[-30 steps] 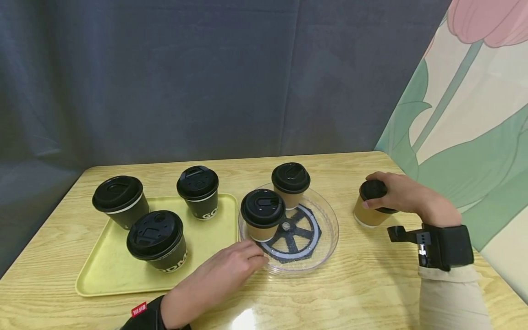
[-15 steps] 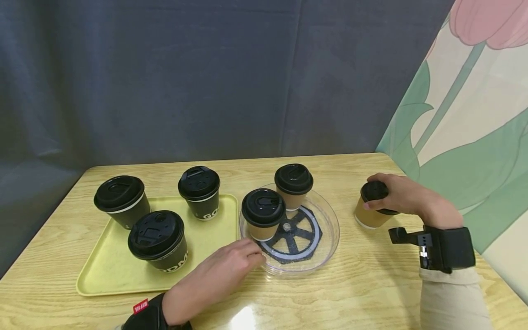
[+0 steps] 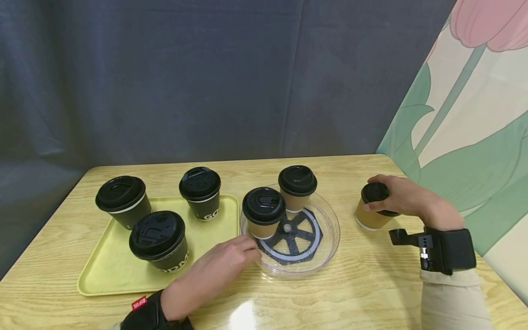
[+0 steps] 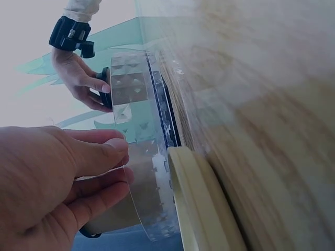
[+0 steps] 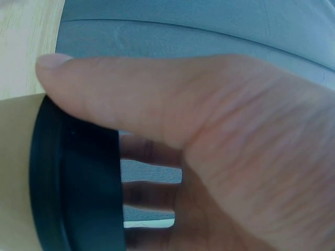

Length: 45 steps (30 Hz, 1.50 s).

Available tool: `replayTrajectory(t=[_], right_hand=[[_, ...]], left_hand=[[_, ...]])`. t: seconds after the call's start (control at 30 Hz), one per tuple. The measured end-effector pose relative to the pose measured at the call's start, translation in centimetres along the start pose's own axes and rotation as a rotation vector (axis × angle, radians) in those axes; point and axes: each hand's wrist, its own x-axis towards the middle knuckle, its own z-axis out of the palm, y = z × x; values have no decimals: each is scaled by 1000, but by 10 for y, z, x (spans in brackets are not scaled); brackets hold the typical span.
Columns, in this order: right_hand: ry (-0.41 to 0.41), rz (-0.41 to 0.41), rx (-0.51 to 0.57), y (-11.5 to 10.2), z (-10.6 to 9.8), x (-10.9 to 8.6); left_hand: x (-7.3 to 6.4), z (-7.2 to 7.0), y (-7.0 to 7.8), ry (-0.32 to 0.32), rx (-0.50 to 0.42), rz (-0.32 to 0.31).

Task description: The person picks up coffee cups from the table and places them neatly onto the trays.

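Note:
My left hand (image 3: 224, 266) pinches the near-left rim of a clear round turntable tray (image 3: 326, 256), with the thumb and fingers (image 4: 107, 201) right at its wall in the left wrist view. Two brown paper cups with black lids stand upright inside: a front-left cup (image 3: 262, 230) and a back cup (image 3: 294, 201). Off to the tray's right, my right hand (image 3: 406, 195) grips a third brown paper cup (image 3: 367, 217) from above, around its black lid (image 5: 78, 178). That cup stands upright on the wooden table (image 3: 354, 293).
Left of the turntable lies a yellow tray (image 3: 119, 279), its right edge close to the clear rim. It bears black lidded cups: a back-left one (image 3: 134, 213), a front one (image 3: 171, 261) and a back-right one (image 3: 204, 207). A dark curtain (image 3: 185, 82) hangs behind the table.
The clear turntable has turned slightly clockwise: its front cup has shifted back, its back cup to the right. My left hand has moved a little left with the rim. My right hand keeps its grip.

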Motion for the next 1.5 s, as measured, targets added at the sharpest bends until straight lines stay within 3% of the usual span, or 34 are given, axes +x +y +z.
replayTrajectory(t=[0.37,1.5], right_hand=[[12,-9,5,0,0,0],[-16,11,24,-3,-1,-1]], left_hand=[[0,-2,-5,-21,-23,-23],[-1,0,-17,-8,95,-116]])
